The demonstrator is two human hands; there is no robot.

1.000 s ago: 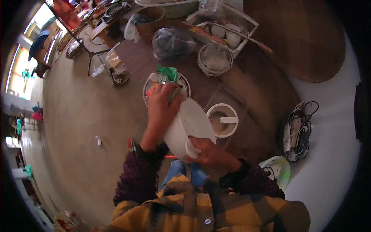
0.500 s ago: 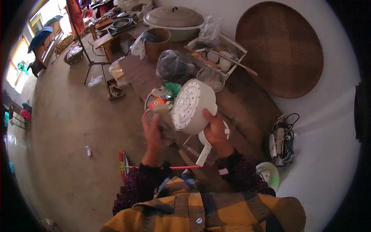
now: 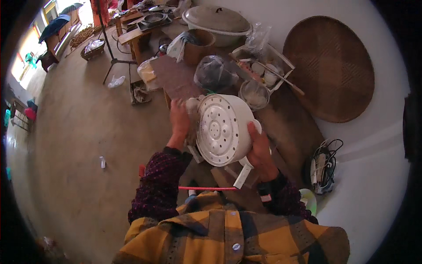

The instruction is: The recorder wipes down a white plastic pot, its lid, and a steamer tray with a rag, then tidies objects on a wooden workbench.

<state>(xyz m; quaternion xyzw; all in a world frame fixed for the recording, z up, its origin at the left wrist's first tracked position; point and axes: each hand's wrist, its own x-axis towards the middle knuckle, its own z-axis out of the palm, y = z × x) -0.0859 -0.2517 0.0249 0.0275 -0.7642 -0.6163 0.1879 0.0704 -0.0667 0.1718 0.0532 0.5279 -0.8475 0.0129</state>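
I see lg brown worktop (image 3: 176,79), w/ big round brown woven tray (image 3: 329,70) upright behind. White round holed plastic steamer basket (image 3: 215,130) is tilted above worktop; R hand (image 3: 260,152) has grip wrapped on its side. L hand (image 3: 179,119) by rim, fingers part-curled, can't tell if holding anything.

No writing, number, label or sign can be read: none on the white perforated vessel (image 3: 220,130), and the white object (image 3: 103,162) well to its left shows too small to tell.
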